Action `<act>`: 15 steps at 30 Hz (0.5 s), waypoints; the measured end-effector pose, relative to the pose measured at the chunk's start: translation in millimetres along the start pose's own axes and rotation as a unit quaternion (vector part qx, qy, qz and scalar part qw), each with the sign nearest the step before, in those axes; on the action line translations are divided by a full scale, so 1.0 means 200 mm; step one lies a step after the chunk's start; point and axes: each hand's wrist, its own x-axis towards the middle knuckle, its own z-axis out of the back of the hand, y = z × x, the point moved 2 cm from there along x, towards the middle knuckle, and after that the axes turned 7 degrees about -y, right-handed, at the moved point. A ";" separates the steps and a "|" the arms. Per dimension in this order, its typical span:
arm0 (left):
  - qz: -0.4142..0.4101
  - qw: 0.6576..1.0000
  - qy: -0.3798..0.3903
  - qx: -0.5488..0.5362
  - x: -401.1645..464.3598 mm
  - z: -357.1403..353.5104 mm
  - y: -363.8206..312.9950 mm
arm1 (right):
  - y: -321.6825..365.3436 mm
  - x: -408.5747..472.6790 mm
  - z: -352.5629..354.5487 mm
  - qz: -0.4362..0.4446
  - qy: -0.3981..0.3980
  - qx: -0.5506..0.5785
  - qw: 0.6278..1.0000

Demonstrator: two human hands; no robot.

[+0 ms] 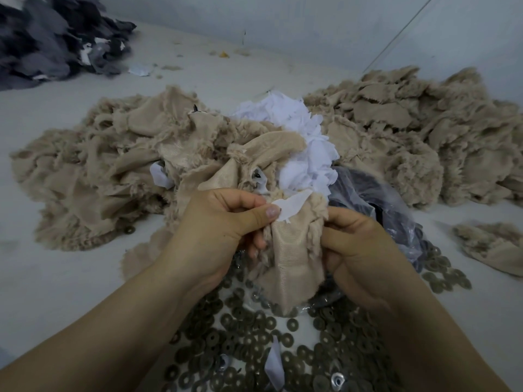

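Observation:
A beige furry fabric piece (pixel 293 250) hangs between both hands, its smooth backing turned toward me. My left hand (pixel 223 224) grips its left edge, the thumb pinning a small white fabric scrap (pixel 291 206) against the top. My right hand (pixel 359 247) pinches the fabric's right edge with curled fingers. Beneath the hands lie several dark round washers (pixel 254 329) spread over the white table (pixel 70 278).
Beige furry pieces are heaped at the left (pixel 99 171) and at the right (pixel 424 137), with a white scrap pile (pixel 300 137) between them. A clear plastic bag (pixel 376 199) lies right of the hands. Dark grey fabric (pixel 51 38) is piled at the far left corner. One loose beige piece (pixel 492 244) sits at right.

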 end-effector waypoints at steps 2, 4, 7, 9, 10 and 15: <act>0.003 1.000 0.001 0.001 0.00 -0.01 0.01 | 0.00 -0.01 0.00 -0.036 0.008 0.009 0.999; 0.004 1.000 0.002 0.003 0.00 -0.01 0.01 | 0.00 -0.02 -0.01 -0.073 0.031 0.016 0.997; 0.008 1.000 0.009 0.005 0.00 -0.02 0.02 | -0.02 -0.04 -0.02 -0.104 0.053 0.034 0.993; 0.009 1.000 0.010 0.006 0.00 -0.02 0.03 | -0.03 -0.03 -0.02 -0.103 0.055 0.045 0.992; 0.010 1.000 0.011 0.006 0.00 -0.02 0.03 | -0.03 -0.03 -0.02 -0.099 0.055 0.049 0.992; 0.013 1.000 0.020 0.013 0.00 -0.03 0.05 | -0.03 -0.03 -0.02 0.006 0.017 -0.026 1.000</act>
